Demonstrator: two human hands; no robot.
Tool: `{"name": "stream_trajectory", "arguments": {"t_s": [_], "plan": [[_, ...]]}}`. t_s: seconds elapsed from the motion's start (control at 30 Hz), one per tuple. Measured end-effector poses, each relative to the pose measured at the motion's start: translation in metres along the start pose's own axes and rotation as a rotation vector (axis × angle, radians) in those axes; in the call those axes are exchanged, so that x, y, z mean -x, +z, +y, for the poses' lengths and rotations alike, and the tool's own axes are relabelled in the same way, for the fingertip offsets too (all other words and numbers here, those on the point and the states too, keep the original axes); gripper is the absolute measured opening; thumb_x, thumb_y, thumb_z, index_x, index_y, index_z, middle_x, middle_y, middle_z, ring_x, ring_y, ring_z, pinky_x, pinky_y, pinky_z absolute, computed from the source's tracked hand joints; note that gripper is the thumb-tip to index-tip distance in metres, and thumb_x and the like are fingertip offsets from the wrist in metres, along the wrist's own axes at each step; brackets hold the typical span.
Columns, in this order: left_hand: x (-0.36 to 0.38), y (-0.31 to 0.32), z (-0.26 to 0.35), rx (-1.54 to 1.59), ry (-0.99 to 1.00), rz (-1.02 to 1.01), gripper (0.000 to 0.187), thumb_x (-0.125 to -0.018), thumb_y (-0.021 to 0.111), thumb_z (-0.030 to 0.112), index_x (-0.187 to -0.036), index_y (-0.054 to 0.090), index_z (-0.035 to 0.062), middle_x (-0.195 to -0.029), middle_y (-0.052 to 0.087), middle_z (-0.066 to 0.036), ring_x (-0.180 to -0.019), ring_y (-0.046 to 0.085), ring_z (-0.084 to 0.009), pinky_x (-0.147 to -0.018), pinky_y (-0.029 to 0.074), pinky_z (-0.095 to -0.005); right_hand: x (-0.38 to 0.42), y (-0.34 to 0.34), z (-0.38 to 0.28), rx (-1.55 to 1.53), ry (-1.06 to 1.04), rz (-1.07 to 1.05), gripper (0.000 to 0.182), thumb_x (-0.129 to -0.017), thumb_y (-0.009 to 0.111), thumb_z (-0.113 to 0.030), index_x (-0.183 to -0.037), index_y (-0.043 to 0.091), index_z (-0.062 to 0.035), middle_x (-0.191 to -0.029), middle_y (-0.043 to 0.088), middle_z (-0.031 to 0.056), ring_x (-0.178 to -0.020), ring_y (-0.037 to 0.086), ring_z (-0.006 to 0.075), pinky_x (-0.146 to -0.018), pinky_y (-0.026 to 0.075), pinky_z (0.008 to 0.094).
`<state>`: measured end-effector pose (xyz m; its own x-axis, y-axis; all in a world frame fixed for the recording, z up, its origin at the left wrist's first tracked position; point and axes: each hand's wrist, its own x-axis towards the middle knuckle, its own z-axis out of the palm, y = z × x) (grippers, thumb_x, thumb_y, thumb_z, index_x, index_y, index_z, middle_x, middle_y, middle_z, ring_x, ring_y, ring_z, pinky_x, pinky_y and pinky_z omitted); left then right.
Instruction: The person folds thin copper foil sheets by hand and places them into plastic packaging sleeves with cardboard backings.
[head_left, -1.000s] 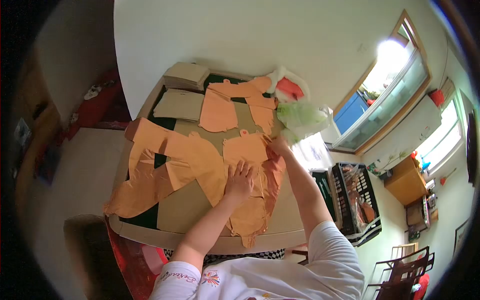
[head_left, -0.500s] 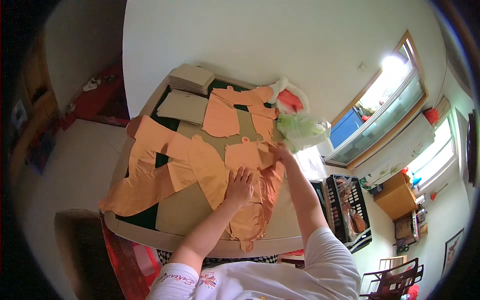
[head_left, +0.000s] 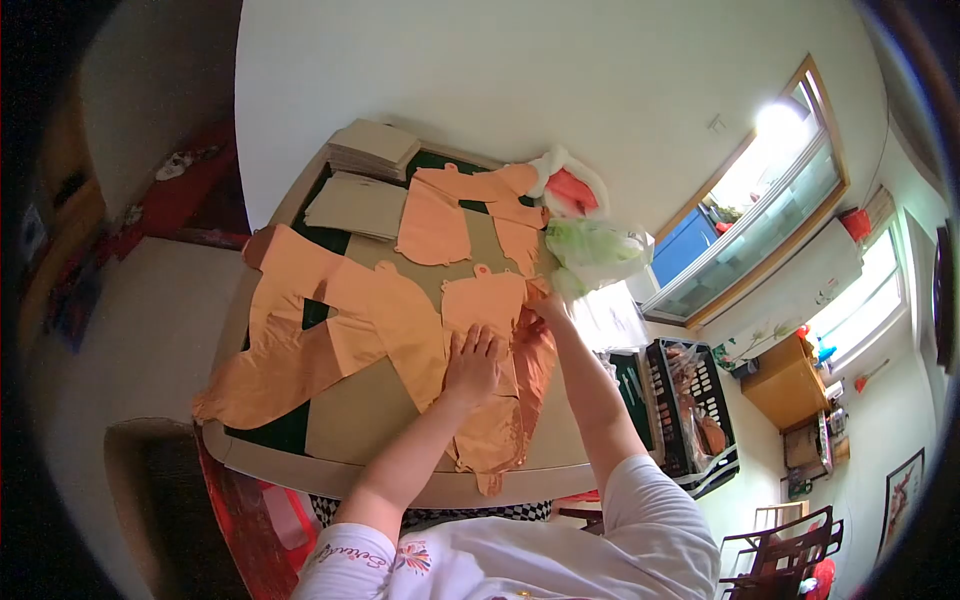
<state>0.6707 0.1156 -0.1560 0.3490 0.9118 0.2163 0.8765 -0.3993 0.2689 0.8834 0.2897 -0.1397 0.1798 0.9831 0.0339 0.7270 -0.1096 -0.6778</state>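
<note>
Your left hand [head_left: 472, 362] lies flat, fingers spread, on the orange cut piece [head_left: 487, 310]; right hand [head_left: 549, 306] pinches its far-right edge, the nearer grip.

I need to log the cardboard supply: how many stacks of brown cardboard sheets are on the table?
2. A thicker cardboard stack sits at the table's far left corner; a flatter cardboard stack lies just nearer, beside the orange cut-out pieces. More may be hidden under the orange sheets.
</note>
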Motion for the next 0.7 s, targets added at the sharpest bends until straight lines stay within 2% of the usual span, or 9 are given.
{"name": "stream_trajectory", "arguments": {"t_s": [0.1,0.2,0.3,0.4,0.5,0.6,0.7], "plan": [[0.001,-0.002,0.0,0.02,-0.002,0.024,0.053,-0.096,0.041,0.032,-0.142,0.039,0.0074,-0.152,0.03,-0.011,-0.143,0.02,-0.0283,-0.114,0.015,-0.0554,0.012,0.0,-0.02,-0.121,-0.021,-0.011,0.045,-0.066,0.082,-0.019,-0.099,0.061,0.0036,-0.08,0.065,0.0094,-0.066,0.062,0.0172,-0.053,0.047,0.0319],[0.0,0.004,-0.001,0.018,-0.001,0.052,0.052,-0.095,0.041,0.032,-0.141,0.041,0.0071,-0.152,0.03,-0.012,-0.143,0.021,-0.0285,-0.113,0.016,-0.0563,0.015,-0.006,-0.021,-0.347,0.159,-0.054,0.035,-0.067,0.082,-0.015,-0.09,0.063,0.002,-0.07,0.063,0.007,-0.059,0.061,0.0161,-0.05,0.047,0.0313],[0.001,0.007,0.0,0.025,-0.002,0.088,0.05,-0.095,0.041,0.031,-0.139,0.043,0.0066,-0.151,0.031,-0.012,-0.142,0.023,-0.0283,-0.112,0.016,-0.0562,0.019,0.005,-0.012,-0.606,0.036,-0.048,0.019,-0.07,0.075,-0.007,-0.085,0.065,-0.0012,-0.067,0.061,0.004,-0.053,0.057,0.014,-0.044,0.043,0.0271],[0.001,0.008,0.0,0.017,-0.009,0.084,0.051,-0.095,0.041,0.031,-0.14,0.042,0.0067,-0.151,0.031,-0.012,-0.142,0.023,-0.0281,-0.113,0.015,-0.0565,0.031,0.0,-0.024,-0.422,0.156,0.059,0.013,-0.072,0.074,-0.005,-0.08,0.065,-0.002,-0.065,0.061,0.0036,-0.051,0.055,0.0135,-0.043,0.043,0.0268],[0.003,0.003,0.001,0.017,-0.019,0.057,0.052,-0.095,0.042,0.031,-0.141,0.041,0.007,-0.151,0.03,-0.012,-0.142,0.022,-0.0278,-0.113,0.015,-0.0564,0.036,0.003,-0.023,-0.538,0.083,0.055,0.019,-0.067,0.08,-0.01,-0.076,0.064,-0.0029,-0.064,0.06,0.0039,-0.05,0.055,0.0132,-0.045,0.046,0.0278],[0.003,-0.004,0.001,0.01,-0.013,0.011,0.054,-0.095,0.042,0.033,-0.143,0.038,0.0075,-0.152,0.029,-0.011,-0.142,0.021,-0.0276,-0.113,0.014,-0.0565,0.016,0.015,-0.002,-0.265,0.176,0.034,0.026,-0.063,0.084,-0.016,-0.074,0.064,-0.0035,-0.062,0.06,0.0036,-0.052,0.057,0.0134,-0.047,0.048,0.0277],[0.002,-0.005,0.001,-0.019,-0.008,-0.025,0.056,-0.096,0.041,0.035,-0.145,0.035,0.0079,-0.153,0.028,-0.01,-0.143,0.02,-0.0273,-0.113,0.014,-0.0568,0.018,0.013,-0.002,-0.225,0.2,0.004,0.04,-0.06,0.086,-0.022,-0.087,0.064,-0.0014,-0.077,0.066,0.008,-0.065,0.062,0.0162,-0.056,0.052,0.0301]]}}
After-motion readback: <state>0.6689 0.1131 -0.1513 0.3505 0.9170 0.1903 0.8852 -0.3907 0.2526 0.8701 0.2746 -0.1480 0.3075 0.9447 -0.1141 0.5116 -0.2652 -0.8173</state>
